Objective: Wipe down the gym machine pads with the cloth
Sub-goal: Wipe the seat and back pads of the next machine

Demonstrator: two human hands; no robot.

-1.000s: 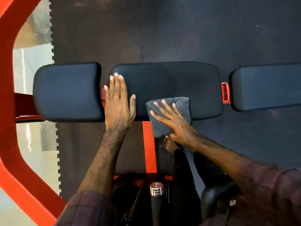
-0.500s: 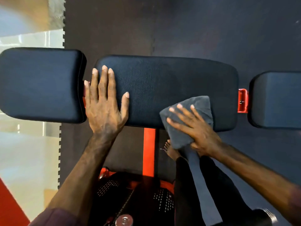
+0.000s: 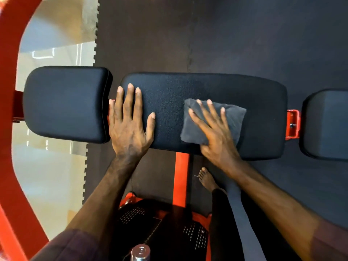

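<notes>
Taking the middle pad (image 3: 203,87) as the landmark, nearest the wearer and below its near edge stands the red post (image 3: 181,178) that carries it, with a perforated black plate (image 3: 162,223) and a metal knob (image 3: 140,253) at its foot and a bare foot (image 3: 206,178) on the dark floor mat (image 3: 226,34) just right of the post. On the pad itself the right hand (image 3: 216,136) lies flat with its fingers spread apart, pressing the grey cloth (image 3: 233,119) against the pad's right-of-centre near part; nothing is pinched or gripped. The left hand (image 3: 130,127) rests palm-down at the pad's left end, fingers straight and slightly splayed, the little finger over the gap towards the left pad (image 3: 66,102), apparently bracing. The pad's long axis runs left to right, so the bare stretches lie either side of the cloth: a short run to the right end and a longer one leftward, ending at the bracing hand, which would probably block a full sweep unless lifted. The right hand is the nearer to the right pad (image 3: 327,125), which sits beyond a red bracket (image 3: 292,123) in the gap. Farthest, beyond the pads, is floor mat, and left of the left pad a curved red frame (image 3: 11,91) over a pale floor (image 3: 47,166).
</notes>
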